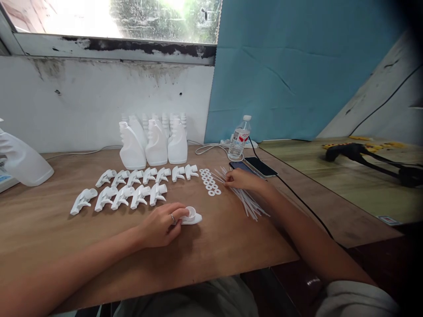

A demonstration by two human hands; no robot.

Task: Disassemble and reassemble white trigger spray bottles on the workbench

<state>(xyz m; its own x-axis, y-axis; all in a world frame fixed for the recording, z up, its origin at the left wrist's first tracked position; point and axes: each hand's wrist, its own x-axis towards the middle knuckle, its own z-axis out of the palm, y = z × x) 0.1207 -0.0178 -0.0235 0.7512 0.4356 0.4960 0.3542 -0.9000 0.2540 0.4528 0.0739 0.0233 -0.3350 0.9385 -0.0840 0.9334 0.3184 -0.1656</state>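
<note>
My left hand [163,223], a ring on one finger, grips a white trigger sprayer head [194,218] on the table, its round collar facing up. My right hand [243,179] has its fingers pinched together at the upper part of a loose bundle of thin white dip tubes [248,203]; the fingertips partly hide what they grip. Just left of those fingers lie several white ring washers [208,179] in rows. More trigger sprayer heads [123,197] lie on their sides in two rows beyond my left hand.
White spray bottles without heads [157,143] stand by the wall. A bottle with a sprayer [24,156] stands at far left. A clear water bottle [238,143], a phone [260,167] and black cable [297,198] are at right. The table's front edge [198,281] is near me.
</note>
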